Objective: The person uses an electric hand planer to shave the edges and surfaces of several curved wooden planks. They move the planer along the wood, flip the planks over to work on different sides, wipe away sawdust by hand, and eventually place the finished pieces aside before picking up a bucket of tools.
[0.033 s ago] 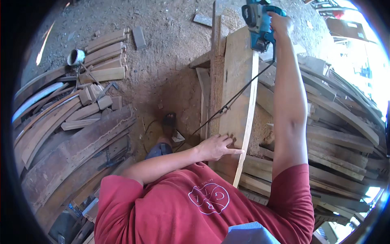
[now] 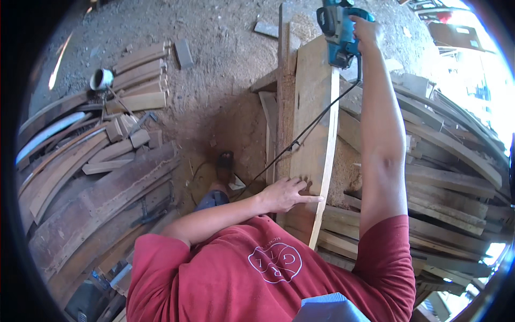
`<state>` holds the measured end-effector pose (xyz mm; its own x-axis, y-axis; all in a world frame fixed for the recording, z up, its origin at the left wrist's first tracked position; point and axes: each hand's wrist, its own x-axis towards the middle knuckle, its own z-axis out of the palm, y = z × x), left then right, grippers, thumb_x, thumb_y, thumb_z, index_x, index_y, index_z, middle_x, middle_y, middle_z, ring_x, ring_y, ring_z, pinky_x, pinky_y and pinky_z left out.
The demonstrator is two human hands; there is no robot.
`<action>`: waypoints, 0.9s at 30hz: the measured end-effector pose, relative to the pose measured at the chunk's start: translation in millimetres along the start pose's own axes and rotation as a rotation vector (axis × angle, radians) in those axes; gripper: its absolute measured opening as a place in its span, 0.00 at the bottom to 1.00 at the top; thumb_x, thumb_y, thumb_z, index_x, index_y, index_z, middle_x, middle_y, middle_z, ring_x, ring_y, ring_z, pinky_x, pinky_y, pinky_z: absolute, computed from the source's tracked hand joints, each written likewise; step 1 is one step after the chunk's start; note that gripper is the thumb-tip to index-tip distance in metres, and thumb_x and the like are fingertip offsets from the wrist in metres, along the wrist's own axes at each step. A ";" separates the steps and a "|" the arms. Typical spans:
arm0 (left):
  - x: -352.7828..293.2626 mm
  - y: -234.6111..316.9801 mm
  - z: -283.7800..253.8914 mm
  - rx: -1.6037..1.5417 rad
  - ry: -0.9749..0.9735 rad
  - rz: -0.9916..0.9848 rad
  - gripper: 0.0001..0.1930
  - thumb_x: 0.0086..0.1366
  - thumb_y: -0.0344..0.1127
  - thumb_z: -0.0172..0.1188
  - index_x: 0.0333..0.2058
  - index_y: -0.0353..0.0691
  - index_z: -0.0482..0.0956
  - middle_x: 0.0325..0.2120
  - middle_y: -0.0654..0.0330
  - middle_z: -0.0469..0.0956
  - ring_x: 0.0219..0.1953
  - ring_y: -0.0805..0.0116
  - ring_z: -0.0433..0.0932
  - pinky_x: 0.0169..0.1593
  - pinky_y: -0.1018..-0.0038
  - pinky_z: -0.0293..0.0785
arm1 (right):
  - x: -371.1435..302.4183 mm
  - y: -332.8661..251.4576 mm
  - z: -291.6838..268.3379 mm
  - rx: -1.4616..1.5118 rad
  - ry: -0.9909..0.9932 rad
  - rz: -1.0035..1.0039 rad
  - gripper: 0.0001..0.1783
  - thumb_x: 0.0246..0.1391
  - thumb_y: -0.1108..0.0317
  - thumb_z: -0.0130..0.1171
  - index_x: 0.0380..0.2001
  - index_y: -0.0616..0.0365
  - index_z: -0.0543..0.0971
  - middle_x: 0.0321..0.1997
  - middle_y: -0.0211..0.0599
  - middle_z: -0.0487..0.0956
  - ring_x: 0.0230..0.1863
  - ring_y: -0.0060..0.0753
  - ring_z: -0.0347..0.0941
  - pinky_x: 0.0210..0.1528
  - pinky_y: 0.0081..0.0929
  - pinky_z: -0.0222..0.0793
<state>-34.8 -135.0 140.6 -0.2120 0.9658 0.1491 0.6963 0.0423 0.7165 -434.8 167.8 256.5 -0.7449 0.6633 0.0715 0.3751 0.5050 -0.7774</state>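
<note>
My right hand [image 2: 366, 33] is wrapped round the handle of a teal electric planer [image 2: 339, 37], at the far end of a long wooden board [image 2: 310, 115]. The planer rests on the board's pale narrow edge, and its underside is hidden. At the near end, my left hand [image 2: 284, 194] lies on the board's broad face with fingers apart. Its index finger reaches across to the pale edge. A black power cord [image 2: 317, 119] runs from the planer slantwise over the board and down past my left wrist.
A plank with shavings [image 2: 286, 91] runs along the board's left side. Stacked curved timbers [image 2: 445, 188] fill the right. More planks [image 2: 102, 198] lie on the left, near short wood blocks [image 2: 140, 72] and a white pot [image 2: 101, 79]. My sandalled foot [image 2: 225, 160] stands on the dirt floor.
The planer and my right hand have shifted very slightly farther away and to the left. My left hand stays in place on the board.
</note>
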 end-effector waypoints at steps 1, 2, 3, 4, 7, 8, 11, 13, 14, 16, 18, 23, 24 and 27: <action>-8.7 -2.1 -0.7 -0.059 0.082 -0.052 0.42 0.64 0.31 0.60 0.74 0.74 0.61 0.51 0.51 0.76 0.55 0.50 0.76 0.56 0.56 0.76 | -16.2 -9.0 3.6 0.132 -0.113 0.021 0.09 0.50 0.71 0.74 0.25 0.60 0.82 0.19 0.30 0.75 0.17 0.25 0.69 0.20 0.27 0.65; -20.3 -3.8 -1.0 -0.119 0.162 -0.094 0.41 0.64 0.29 0.60 0.73 0.73 0.63 0.49 0.51 0.76 0.53 0.50 0.77 0.56 0.57 0.76 | -34.8 -13.1 2.3 0.261 -0.221 0.041 0.08 0.51 0.71 0.73 0.26 0.59 0.81 0.19 0.30 0.75 0.17 0.25 0.69 0.20 0.27 0.64; -31.4 -9.4 0.8 -0.183 0.240 -0.127 0.40 0.64 0.28 0.60 0.73 0.71 0.65 0.48 0.51 0.77 0.51 0.50 0.77 0.56 0.57 0.76 | -56.6 -13.8 -7.0 0.385 -0.322 0.059 0.07 0.52 0.72 0.72 0.27 0.59 0.81 0.19 0.29 0.74 0.17 0.24 0.68 0.20 0.27 0.63; -44.3 -18.7 1.6 -0.189 0.225 -0.208 0.39 0.64 0.28 0.60 0.72 0.68 0.66 0.48 0.50 0.77 0.52 0.48 0.77 0.57 0.56 0.76 | -81.1 -11.5 -24.2 0.407 -0.369 0.109 0.06 0.53 0.73 0.69 0.28 0.58 0.80 0.19 0.29 0.74 0.18 0.24 0.67 0.21 0.26 0.62; -93.7 -49.1 9.3 -0.213 0.189 -0.432 0.31 0.66 0.31 0.57 0.69 0.56 0.72 0.51 0.45 0.78 0.55 0.45 0.76 0.62 0.57 0.73 | -180.9 29.6 -116.9 0.530 -0.354 0.229 0.04 0.53 0.75 0.67 0.32 0.58 0.81 0.19 0.28 0.72 0.17 0.24 0.65 0.22 0.27 0.60; -107.6 -52.0 -2.0 -0.168 0.066 -0.599 0.30 0.66 0.34 0.58 0.68 0.56 0.73 0.53 0.45 0.78 0.56 0.44 0.76 0.64 0.56 0.72 | -224.8 41.7 -159.1 0.506 -0.356 0.174 0.05 0.51 0.74 0.66 0.33 0.58 0.81 0.19 0.28 0.72 0.17 0.22 0.65 0.22 0.25 0.59; -186.4 -81.6 13.4 0.008 0.028 -0.856 0.28 0.67 0.39 0.61 0.66 0.54 0.75 0.56 0.49 0.77 0.59 0.44 0.74 0.63 0.54 0.73 | -362.3 47.1 -240.3 0.418 -0.220 0.231 0.15 0.46 0.70 0.68 0.40 0.60 0.84 0.21 0.26 0.74 0.16 0.19 0.63 0.22 0.24 0.58; -229.0 -92.6 24.3 0.096 -0.072 -1.000 0.28 0.68 0.43 0.61 0.67 0.55 0.74 0.57 0.48 0.76 0.61 0.45 0.74 0.62 0.51 0.74 | -445.5 64.1 -292.3 0.305 -0.136 0.320 0.15 0.47 0.70 0.67 0.40 0.62 0.85 0.20 0.25 0.73 0.15 0.18 0.62 0.21 0.22 0.57; -239.5 -91.1 28.1 0.122 -0.089 -1.040 0.27 0.69 0.44 0.61 0.67 0.55 0.75 0.58 0.48 0.75 0.61 0.45 0.74 0.63 0.50 0.74 | -486.2 77.6 -314.0 0.295 -0.081 0.342 0.13 0.48 0.72 0.67 0.39 0.63 0.85 0.19 0.25 0.73 0.15 0.18 0.63 0.19 0.21 0.56; -237.4 -78.6 37.3 0.140 -0.111 -1.052 0.27 0.69 0.45 0.60 0.67 0.54 0.75 0.59 0.48 0.75 0.62 0.44 0.73 0.63 0.50 0.73 | -567.4 109.4 -355.5 0.286 0.090 0.426 0.11 0.51 0.74 0.67 0.39 0.64 0.84 0.19 0.25 0.73 0.15 0.18 0.63 0.17 0.21 0.57; -220.9 -57.4 49.0 0.127 -0.108 -1.016 0.27 0.69 0.46 0.60 0.66 0.54 0.75 0.59 0.48 0.75 0.63 0.44 0.73 0.64 0.49 0.73 | -642.8 154.9 -390.5 0.285 0.217 0.549 0.09 0.52 0.74 0.68 0.38 0.64 0.84 0.20 0.26 0.74 0.15 0.18 0.64 0.17 0.22 0.59; -184.1 7.7 119.9 0.130 -0.093 -0.817 0.30 0.68 0.48 0.61 0.67 0.53 0.74 0.62 0.47 0.73 0.67 0.42 0.67 0.68 0.49 0.69 | -786.2 264.1 -404.1 0.188 0.322 0.656 0.10 0.49 0.76 0.70 0.37 0.64 0.84 0.22 0.29 0.78 0.18 0.22 0.70 0.22 0.25 0.65; -179.0 20.4 141.4 0.108 -0.067 -0.739 0.32 0.67 0.48 0.62 0.69 0.52 0.71 0.65 0.45 0.70 0.69 0.41 0.64 0.69 0.50 0.67 | -813.7 303.3 -402.3 0.120 0.317 0.628 0.10 0.47 0.76 0.71 0.35 0.65 0.84 0.24 0.30 0.79 0.22 0.25 0.73 0.28 0.28 0.69; -144.7 73.9 184.4 -0.017 -0.012 -0.514 0.40 0.66 0.49 0.65 0.74 0.48 0.63 0.71 0.39 0.61 0.73 0.36 0.57 0.73 0.50 0.62 | -874.7 391.4 -399.3 0.028 0.303 0.639 0.13 0.41 0.75 0.72 0.33 0.66 0.84 0.30 0.36 0.83 0.32 0.33 0.78 0.42 0.34 0.75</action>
<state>173.8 -224.5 46.3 -0.5157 0.8245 -0.2331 0.4929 0.5080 0.7064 583.8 5.8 139.3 -0.1957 0.9518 -0.2364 0.6705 -0.0461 -0.7405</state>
